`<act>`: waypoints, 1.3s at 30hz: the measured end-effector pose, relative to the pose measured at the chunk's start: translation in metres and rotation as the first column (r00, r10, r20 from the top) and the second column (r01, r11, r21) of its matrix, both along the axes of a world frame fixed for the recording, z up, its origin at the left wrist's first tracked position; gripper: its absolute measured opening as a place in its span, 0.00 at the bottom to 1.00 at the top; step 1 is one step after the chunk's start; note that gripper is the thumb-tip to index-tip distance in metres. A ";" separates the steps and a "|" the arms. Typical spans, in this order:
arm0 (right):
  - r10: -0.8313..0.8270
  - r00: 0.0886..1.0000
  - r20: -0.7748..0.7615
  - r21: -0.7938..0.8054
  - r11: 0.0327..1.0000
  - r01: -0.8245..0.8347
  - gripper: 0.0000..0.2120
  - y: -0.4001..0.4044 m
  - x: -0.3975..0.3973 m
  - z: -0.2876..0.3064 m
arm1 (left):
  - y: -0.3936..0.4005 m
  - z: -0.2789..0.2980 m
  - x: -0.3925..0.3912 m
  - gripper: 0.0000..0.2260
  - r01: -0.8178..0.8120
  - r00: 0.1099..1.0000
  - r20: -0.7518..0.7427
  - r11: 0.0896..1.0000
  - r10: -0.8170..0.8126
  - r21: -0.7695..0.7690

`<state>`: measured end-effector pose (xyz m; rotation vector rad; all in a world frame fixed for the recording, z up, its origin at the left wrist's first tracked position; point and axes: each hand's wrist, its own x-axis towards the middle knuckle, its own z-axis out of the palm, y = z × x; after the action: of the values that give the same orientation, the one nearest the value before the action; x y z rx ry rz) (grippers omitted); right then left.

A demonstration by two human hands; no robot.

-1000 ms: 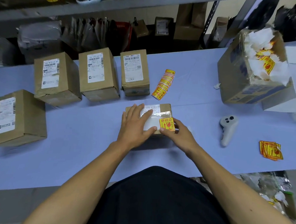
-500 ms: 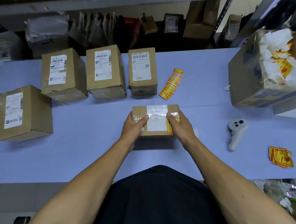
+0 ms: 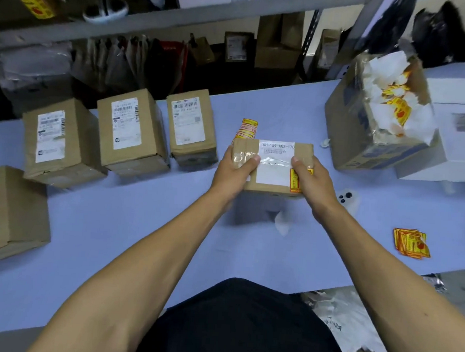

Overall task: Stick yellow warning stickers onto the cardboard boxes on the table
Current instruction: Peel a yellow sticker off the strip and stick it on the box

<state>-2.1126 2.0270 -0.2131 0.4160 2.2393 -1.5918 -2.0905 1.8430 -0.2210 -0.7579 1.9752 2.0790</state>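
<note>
A small cardboard box (image 3: 272, 166) with a white label and a yellow warning sticker (image 3: 295, 181) is lifted above the blue table (image 3: 141, 224). My left hand (image 3: 233, 171) grips its left end, thumb on top. My right hand (image 3: 308, 179) grips its right end, partly covering the sticker. Three labelled boxes stand in a row behind: (image 3: 56, 140), (image 3: 130, 131), (image 3: 192, 127). Another box (image 3: 6, 211) sits at the far left. A strip of yellow stickers (image 3: 246, 127) lies behind the held box. A loose stack of stickers (image 3: 411, 242) lies at the right.
A large open carton (image 3: 364, 140) full of peeled backing paper stands at the back right, beside a white box (image 3: 463, 130). A white controller (image 3: 348, 200) lies right of my right hand. A scrap of backing paper (image 3: 281, 223) lies under the held box. Shelving runs behind the table.
My hands went from pressing the sticker on the box's top to gripping both ends. The box has since been lifted off the table and moved away from me.
</note>
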 end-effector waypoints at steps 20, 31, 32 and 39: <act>-0.092 0.994 0.068 0.064 0.994 0.087 0.18 0.054 -0.066 -0.040 | 0.052 -0.035 -0.077 0.11 0.118 0.984 0.149 0.987 -0.101 -0.109; 0.580 0.784 -0.220 0.747 0.617 -0.247 0.31 0.031 -0.067 0.034 | 0.016 0.033 -0.062 0.31 0.291 0.893 0.157 0.274 -0.422 -0.917; 0.636 0.744 -0.206 0.787 0.560 -0.261 0.31 0.026 -0.065 0.039 | 0.007 0.040 -0.055 0.31 0.286 0.882 0.187 0.177 -0.432 -0.942; 0.837 0.509 -0.201 0.849 0.408 -0.336 0.31 -0.031 -0.031 0.062 | -0.059 0.071 0.015 0.30 0.324 0.913 0.309 0.013 -0.267 -0.946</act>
<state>-2.1440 1.9963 -0.1510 -0.9046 2.9033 -0.3238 -2.0758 1.7844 -0.1501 -0.3564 3.0184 0.0841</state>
